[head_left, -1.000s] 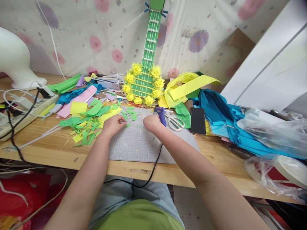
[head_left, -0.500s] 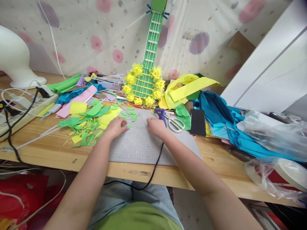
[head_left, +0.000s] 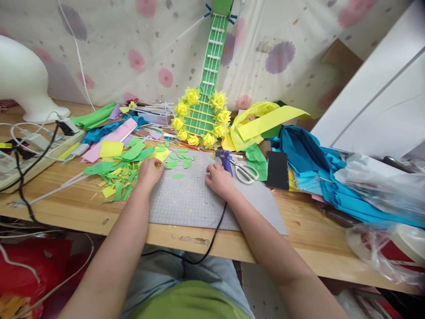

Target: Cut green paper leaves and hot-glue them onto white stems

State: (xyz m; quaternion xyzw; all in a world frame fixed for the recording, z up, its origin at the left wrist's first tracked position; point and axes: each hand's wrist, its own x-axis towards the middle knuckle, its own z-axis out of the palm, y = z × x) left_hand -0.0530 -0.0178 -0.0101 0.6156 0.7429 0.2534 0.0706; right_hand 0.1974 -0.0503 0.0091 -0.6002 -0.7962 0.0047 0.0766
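My left hand (head_left: 151, 171) is at the left edge of the grey cutting mat (head_left: 186, 208), its fingers curled beside a yellow paper piece (head_left: 161, 154); whether they pinch anything is too small to tell. Green paper leaves (head_left: 178, 176) lie on the mat to its right. My right hand (head_left: 219, 178) rests on the mat with bent, slightly parted fingers and nothing visible in them. Just behind it lies a purple glue gun (head_left: 226, 160), with white-handled scissors (head_left: 246, 173) to the right. A green paper guitar (head_left: 203, 116) ringed with yellow flowers stands behind the mat.
Green and yellow scraps (head_left: 121, 177) are heaped at the left. A power strip (head_left: 40, 155) with cables sits farther left. A black phone (head_left: 277, 170) and blue paper (head_left: 305, 153) lie at the right. A black cord (head_left: 215, 232) crosses the mat's front edge.
My left hand has moved left, away from the leaves, uncovering a green leaf on the mat. My right hand has shifted slightly, its fingers more spread. The view has shifted a little.
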